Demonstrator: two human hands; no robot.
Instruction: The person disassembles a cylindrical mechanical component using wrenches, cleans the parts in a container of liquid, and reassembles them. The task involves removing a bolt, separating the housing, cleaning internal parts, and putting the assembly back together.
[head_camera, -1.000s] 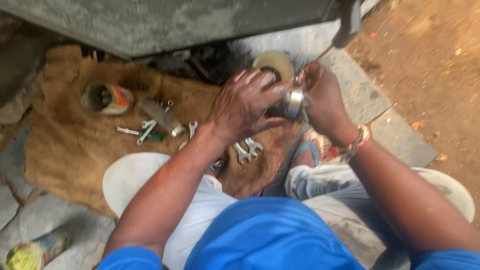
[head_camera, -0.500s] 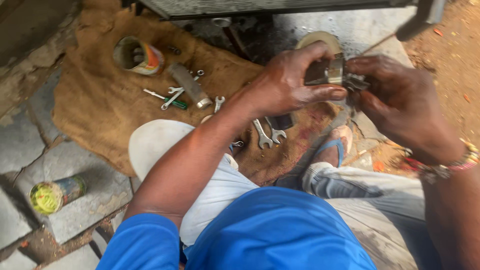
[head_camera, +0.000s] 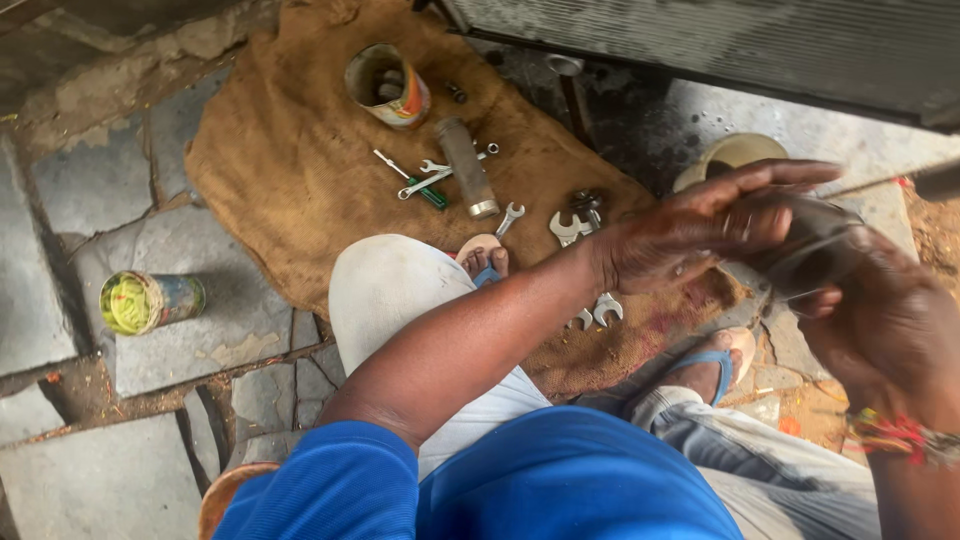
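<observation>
Dark round part clamped between both hands — left hand at 9 o'clock, fingers extended; right hand at 4, cupped under.

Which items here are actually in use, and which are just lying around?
In hand:
- left hand and right hand, both on a dark round part, blurred

Lying about:
- spanners on the sacking
- screwdriver
- metal tube
- tin tipped on its side
- can on the paving
</observation>
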